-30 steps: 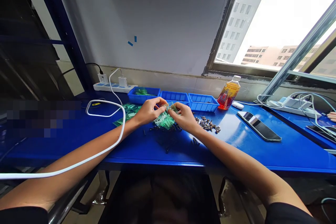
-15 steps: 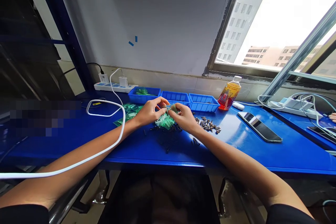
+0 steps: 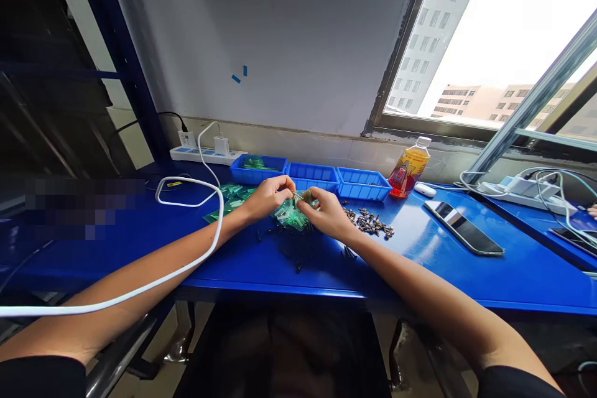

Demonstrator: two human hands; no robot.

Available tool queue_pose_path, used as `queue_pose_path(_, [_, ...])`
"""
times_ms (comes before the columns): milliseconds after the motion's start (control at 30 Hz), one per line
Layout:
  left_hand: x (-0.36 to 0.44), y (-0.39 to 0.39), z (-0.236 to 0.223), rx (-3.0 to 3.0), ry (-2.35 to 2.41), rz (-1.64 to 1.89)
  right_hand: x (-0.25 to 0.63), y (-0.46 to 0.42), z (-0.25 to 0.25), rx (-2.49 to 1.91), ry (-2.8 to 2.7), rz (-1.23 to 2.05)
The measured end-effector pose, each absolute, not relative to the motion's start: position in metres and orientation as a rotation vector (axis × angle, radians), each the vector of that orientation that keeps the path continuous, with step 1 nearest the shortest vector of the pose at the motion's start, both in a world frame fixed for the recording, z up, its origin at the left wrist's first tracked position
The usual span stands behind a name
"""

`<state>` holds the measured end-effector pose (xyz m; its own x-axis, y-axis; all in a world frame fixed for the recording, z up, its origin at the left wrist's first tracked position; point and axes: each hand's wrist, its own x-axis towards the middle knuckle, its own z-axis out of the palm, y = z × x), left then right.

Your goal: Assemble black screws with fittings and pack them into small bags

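Observation:
My left hand and my right hand meet over the middle of the blue table. Both are closed in a pinch on a small green plastic bag held between them. Under the hands lies a heap of green bags. More green bags lie flat to the left. Small black screws are scattered in front of the hands, and a pile of metal screws lies just to the right.
Three blue bins stand in a row behind the hands. An orange drink bottle stands at the back, a phone lies at the right. A white cable crosses my left forearm. A power strip sits at the back left.
Both hands have stayed together on the small bag, shifting only slightly. The view has tilted a little.

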<state>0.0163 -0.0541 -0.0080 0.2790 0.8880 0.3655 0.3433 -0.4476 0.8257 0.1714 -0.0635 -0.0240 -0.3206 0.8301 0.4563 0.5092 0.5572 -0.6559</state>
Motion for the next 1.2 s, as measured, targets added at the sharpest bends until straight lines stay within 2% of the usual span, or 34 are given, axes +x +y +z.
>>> queue_pose_path(133, [0.017,-0.055,-0.01,1.969,1.096,1.111,0.17,-0.068,-0.025,-1.031,-2.164,0.24])
queue_pose_path(233, [0.018,-0.056,-0.01,1.961,1.094,1.109,0.17,-0.069,-0.025,-1.031,-2.182,0.171])
queue_pose_path(500, [0.019,-0.055,-0.008,1.964,1.081,1.067,0.17,-0.066,-0.023,-1.103,-2.033,0.401])
queue_pose_path(900, [0.019,-0.051,-0.011,1.879,1.138,1.261,0.17,-0.063,-0.021,-1.122,-1.932,0.448])
queue_pose_path(1033, [0.019,-0.051,-0.007,1.663,1.244,1.164,0.174,-0.06,-0.022,-1.081,-1.894,0.247])
queue_pose_path(1200, [0.013,-0.053,-0.003,1.348,0.88,0.99,0.182,-0.059,-0.022,-0.962,-2.053,-0.133])
